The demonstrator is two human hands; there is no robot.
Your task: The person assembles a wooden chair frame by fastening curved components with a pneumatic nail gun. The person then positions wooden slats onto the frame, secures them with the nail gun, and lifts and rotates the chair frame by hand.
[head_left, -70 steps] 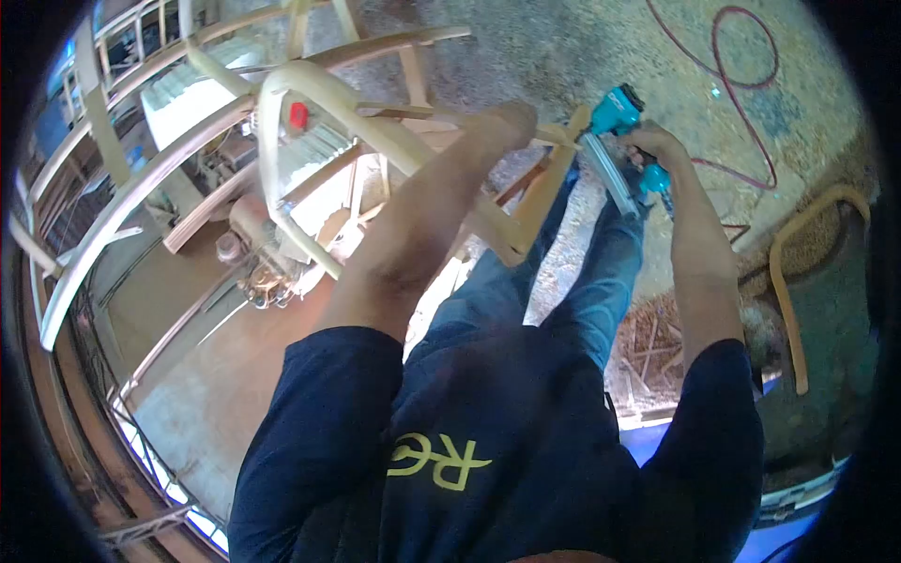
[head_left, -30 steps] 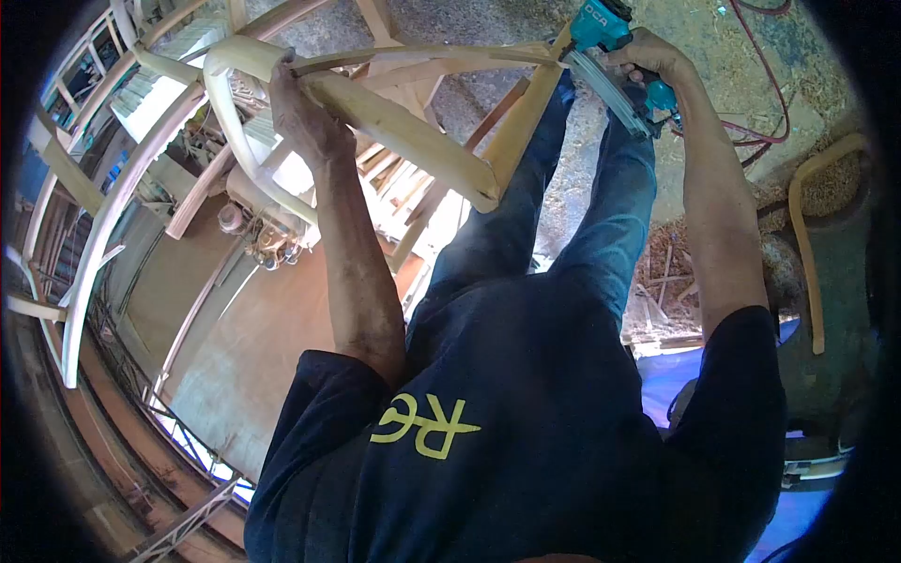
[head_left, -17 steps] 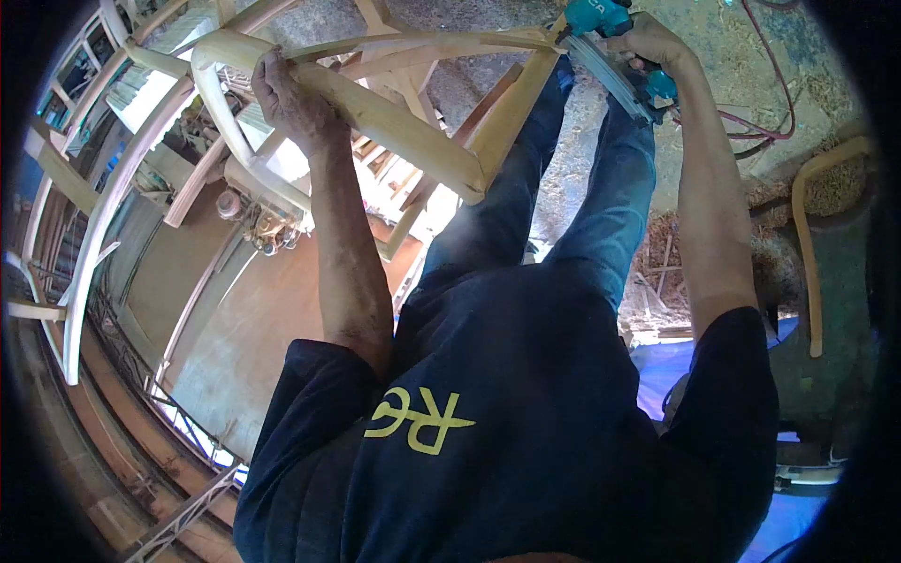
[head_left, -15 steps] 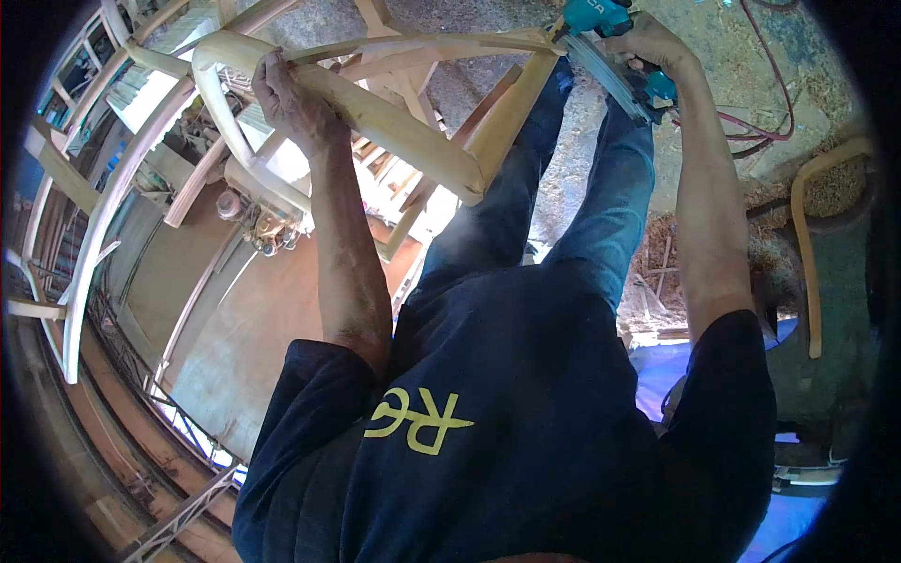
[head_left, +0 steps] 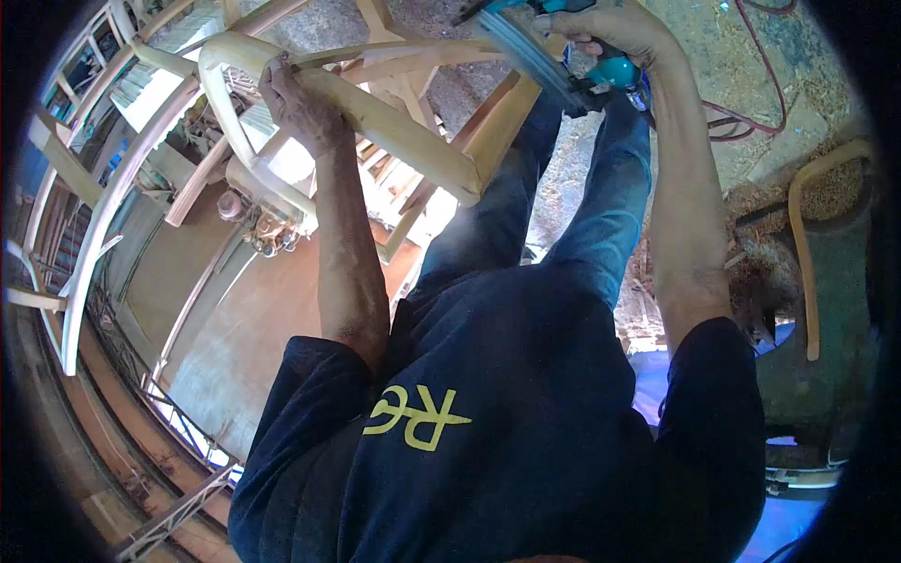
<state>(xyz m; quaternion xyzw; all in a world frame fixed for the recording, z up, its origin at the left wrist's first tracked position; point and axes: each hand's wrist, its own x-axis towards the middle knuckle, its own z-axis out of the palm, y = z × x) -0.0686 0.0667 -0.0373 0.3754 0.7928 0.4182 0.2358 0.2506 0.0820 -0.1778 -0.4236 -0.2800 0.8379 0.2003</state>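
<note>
My left hand is closed on the pale wooden frame, gripping it near its upper left end. The frame runs down to a corner by my thigh, and a thin curved rail extends right from near my hand. In my right hand is a teal and grey nail gun, held by its handle. The gun lies over the frame's upper right end and hides it, so whether its tip touches the wood cannot be seen.
A red hose curls on the dusty floor at the upper right. More curved wooden frames stand at the left, with a brown board below. A bent wooden piece lies at the right. Wood scraps lie behind my left forearm.
My right hand has moved left with the nail gun, onto the frame's upper right end. Earlier, my left hand moved left along the frame, and it has since stayed almost still.
</note>
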